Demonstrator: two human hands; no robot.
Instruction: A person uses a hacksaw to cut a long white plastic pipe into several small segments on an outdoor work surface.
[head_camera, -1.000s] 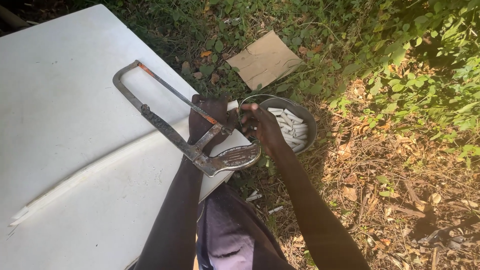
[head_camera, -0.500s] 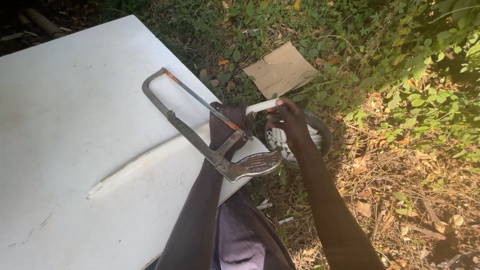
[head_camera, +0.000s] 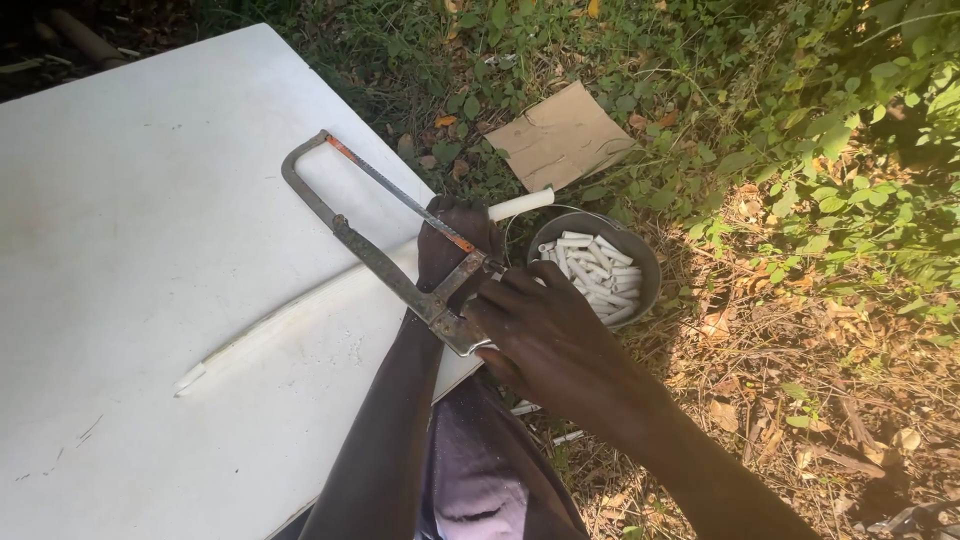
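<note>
Many cut pieces (head_camera: 592, 270) fill the bowl (head_camera: 645, 262); left hand (head_camera: 452, 245) clenches the long pipe (head_camera: 300, 315), right hand (head_camera: 540, 335) grips the hacksaw (head_camera: 385, 255).

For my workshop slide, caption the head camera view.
Left hand pins a white pipe on a white board while the right hand grips a hacksaw, beside a bowl of cut pieces.

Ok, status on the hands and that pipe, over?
Left hand clamps the white pipe on the white board, end overhanging. Right hand grips the hacksaw handle, blade across the pipe. Bowl of cut pieces beside; nothing in the way.
</note>
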